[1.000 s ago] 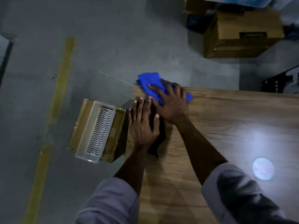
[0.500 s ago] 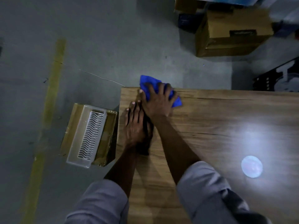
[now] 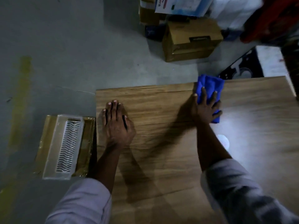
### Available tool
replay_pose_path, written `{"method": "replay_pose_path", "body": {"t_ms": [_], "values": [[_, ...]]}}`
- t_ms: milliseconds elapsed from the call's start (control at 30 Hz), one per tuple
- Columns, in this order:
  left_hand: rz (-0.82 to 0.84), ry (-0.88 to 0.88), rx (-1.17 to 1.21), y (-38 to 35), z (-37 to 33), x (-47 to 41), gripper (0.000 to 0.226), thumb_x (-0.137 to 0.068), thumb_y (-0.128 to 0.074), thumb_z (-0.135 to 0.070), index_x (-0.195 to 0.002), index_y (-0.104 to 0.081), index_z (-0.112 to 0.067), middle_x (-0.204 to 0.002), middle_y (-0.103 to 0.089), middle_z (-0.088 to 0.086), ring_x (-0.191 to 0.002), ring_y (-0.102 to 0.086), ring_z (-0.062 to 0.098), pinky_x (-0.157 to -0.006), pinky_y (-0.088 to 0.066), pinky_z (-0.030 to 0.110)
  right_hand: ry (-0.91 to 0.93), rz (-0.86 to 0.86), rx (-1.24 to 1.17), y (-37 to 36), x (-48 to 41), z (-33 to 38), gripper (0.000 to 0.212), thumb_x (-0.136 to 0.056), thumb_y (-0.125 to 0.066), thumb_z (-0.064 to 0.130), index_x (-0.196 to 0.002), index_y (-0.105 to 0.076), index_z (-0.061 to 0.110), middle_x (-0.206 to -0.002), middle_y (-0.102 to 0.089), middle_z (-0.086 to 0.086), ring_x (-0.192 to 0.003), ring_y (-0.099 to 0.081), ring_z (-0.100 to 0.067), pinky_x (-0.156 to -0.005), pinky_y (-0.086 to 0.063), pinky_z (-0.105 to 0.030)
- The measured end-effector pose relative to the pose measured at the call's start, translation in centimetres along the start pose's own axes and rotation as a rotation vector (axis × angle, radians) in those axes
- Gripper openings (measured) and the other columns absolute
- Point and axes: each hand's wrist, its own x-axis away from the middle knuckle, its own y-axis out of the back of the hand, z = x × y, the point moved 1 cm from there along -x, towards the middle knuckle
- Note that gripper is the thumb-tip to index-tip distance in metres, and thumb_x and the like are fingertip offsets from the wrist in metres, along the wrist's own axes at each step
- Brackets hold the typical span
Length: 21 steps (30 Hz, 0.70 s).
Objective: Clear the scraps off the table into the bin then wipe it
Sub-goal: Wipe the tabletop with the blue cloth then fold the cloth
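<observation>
status: no scraps show on the visible part of the table (image 3: 161, 159), so the clearing step is judged complete. the wiping step is in hand. the blue cloth (image 3: 208, 84) lies at the far edge of the table, upper right of centre, and part of it overhangs that edge. how much of the surface is already wiped cannot be told, and the right and near areas may need passes.

hands: the right hand (image 3: 204, 109) lies flat on the cloth with fingers spread, pressing it onto the wood. the left hand (image 3: 116, 125) rests palm down near the left edge of the table, fingers straight and close together, holding nothing.

bin: the bin (image 3: 48, 125) stands on the floor at the left of the frame, just beside the table edge. it is a brown box with glossy walls, and a white ribbed tray (image 3: 68, 143) lies in it.

materials: the table has a matt wood-grain top with a straight dark line near its far edge. the cloth is soft, folded and thick. a bright light spot (image 3: 224, 139) falls on the wood at the right. the floor is smooth grey with a worn yellow stripe (image 3: 22, 94).
</observation>
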Motion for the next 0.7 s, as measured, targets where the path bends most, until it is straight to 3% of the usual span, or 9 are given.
{"method": "replay_pose_path", "body": {"t_ms": [67, 167, 233, 300, 333, 400, 500, 700], "values": [[-0.007, 0.002, -0.01, -0.1, -0.3, 0.2, 0.061, -0.096, -0.04, -0.026, -0.151, -0.042, -0.001, -0.162, -0.034, 0.013, -0.155, -0.021, 0.029, -0.126, -0.014, 0.05, 0.087, 0.04, 0.018, -1.3, 3.3, 2.0, 0.06, -0.106, -0.033, 0.062, -0.162, -0.014, 0.051, -0.175, 0.006, 0.001, -0.159, 0.004, -0.042, -0.122, 0.001, -0.07], [0.0, 0.018, -0.021, -0.4, -0.5, 0.3, 0.06, -0.096, -0.037, -0.024, -0.149, -0.043, 0.002, -0.16, -0.037, 0.017, -0.152, -0.026, 0.034, -0.126, -0.015, 0.05, 0.473, 0.205, 0.121, -4.6, 9.4, 7.3, 0.06, -0.105, -0.035, 0.062, -0.161, -0.014, 0.053, -0.175, 0.008, 0.004, -0.159, 0.008, -0.039, -0.121, 0.007, -0.07], [0.013, 0.046, -0.045, -1.4, -0.6, 0.1, 0.055, -0.098, -0.035, -0.021, -0.144, -0.048, 0.006, -0.154, -0.044, 0.023, -0.145, -0.039, 0.04, -0.12, -0.03, 0.055, 0.708, 0.253, 0.16, -6.7, 12.5, 10.4, 0.056, -0.104, -0.037, 0.064, -0.158, -0.027, 0.053, -0.174, -0.004, 0.004, -0.159, 0.002, -0.036, -0.12, 0.011, -0.065], [0.0, 0.076, -0.07, -3.0, -0.9, 0.0, 0.05, -0.098, -0.037, -0.016, -0.139, -0.052, 0.007, -0.149, -0.049, 0.026, -0.138, -0.047, 0.044, -0.11, -0.043, 0.058, 0.831, 0.236, 0.15, -7.8, 13.1, 12.1, 0.05, -0.102, -0.041, 0.063, -0.151, -0.042, 0.053, -0.171, -0.02, 0.005, -0.157, -0.011, -0.034, -0.121, 0.007, -0.061], [-0.019, 0.083, -0.076, -3.3, -0.9, 0.1, 0.05, -0.098, -0.038, -0.016, -0.141, -0.051, 0.006, -0.15, -0.048, 0.026, -0.139, -0.046, 0.044, -0.112, -0.04, 0.055, 0.869, 0.211, 0.15, -7.8, 12.7, 12.6, 0.048, -0.101, -0.042, 0.063, -0.148, -0.046, 0.054, -0.168, -0.026, 0.005, -0.156, -0.017, -0.033, -0.122, 0.003, -0.061], [-0.049, 0.058, -0.053, -3.7, -2.1, 0.4, 0.057, -0.095, -0.036, -0.02, -0.145, -0.046, 0.006, -0.154, -0.043, 0.025, -0.145, -0.039, 0.042, -0.124, -0.021, 0.046, 0.932, 0.157, 0.158, -7.4, 10.4, 12.0, 0.047, -0.101, -0.042, 0.064, -0.147, -0.048, 0.055, -0.166, -0.031, 0.006, -0.154, -0.023, -0.031, -0.122, -0.001, -0.06], [-0.062, -0.02, 0.009, -4.3, -6.5, 0.9, 0.063, -0.092, -0.035, -0.022, -0.148, -0.043, 0.006, -0.158, -0.038, 0.022, -0.151, -0.03, 0.036, -0.127, -0.006, 0.039, 0.884, 0.142, 0.172, -5.2, 4.4, 9.0, 0.05, -0.102, -0.036, 0.068, -0.151, -0.039, 0.057, -0.168, -0.028, 0.006, -0.156, -0.02, -0.03, -0.123, -0.002, -0.06], [0.045, -0.098, 0.104, -7.6, -17.8, -0.4, 0.063, -0.092, -0.038, -0.026, -0.148, -0.045, 0.001, -0.161, -0.036, 0.016, -0.153, -0.026, 0.032, -0.126, -0.016, 0.046, 0.515, 0.131, 0.171, 3.6, -10.6, -3.7, 0.056, -0.103, -0.026, 0.071, -0.156, -0.022, 0.055, -0.173, -0.013, 0.0, -0.16, -0.004, -0.033, -0.124, 0.005, -0.064]]}}
